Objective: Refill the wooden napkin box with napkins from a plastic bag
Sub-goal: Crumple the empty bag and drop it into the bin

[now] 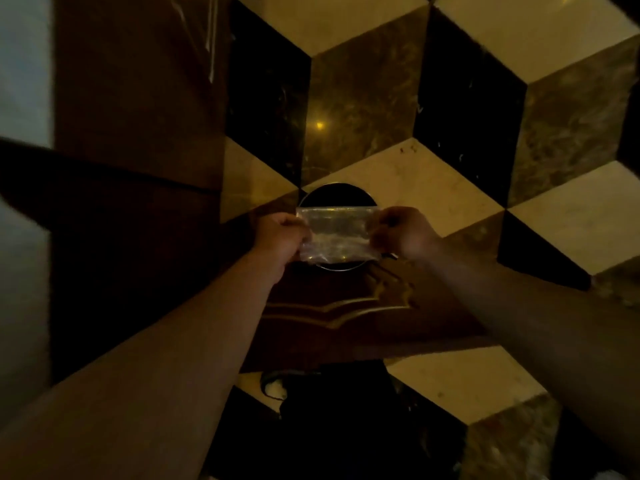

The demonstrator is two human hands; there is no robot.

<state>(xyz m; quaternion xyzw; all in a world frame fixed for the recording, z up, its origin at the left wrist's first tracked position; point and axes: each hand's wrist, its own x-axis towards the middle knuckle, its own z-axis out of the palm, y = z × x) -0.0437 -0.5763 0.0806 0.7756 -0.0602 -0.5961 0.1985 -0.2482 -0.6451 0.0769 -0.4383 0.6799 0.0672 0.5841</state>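
Both hands are pinching the same thing: the left hand (282,237) is clamping its grip on the left edge of a clear plastic bag (337,233), and the right hand (403,233) is doing the same on the right edge, so the bag is getting stretched flat between them, just below the middle of the frame. Fingers are curled tight on both sides, no gap that I can see. It's pretty dim, so I can't really tell what's inside the bag, just some pale crinkly stuff.

Nearest the camera, both bare forearms are coming in from the lower corners and meeting at the bag. Between them at the bottom centre something dark is sitting low in the frame, too murky to make out.

Right under the hands a dark brown wooden panel (332,313) with a raised carved outline is showing; can't say if that's the napkin box or not. Just behind the bag a round dark bin (337,195) with a thin shiny rim is peeking out, its opening partly covered by the bag.

Past that, the floor (433,174) is running off to the top and right in cream, black and brown marble cube-pattern tiles. A tall brown wooden surface (138,98) is filling the upper left.
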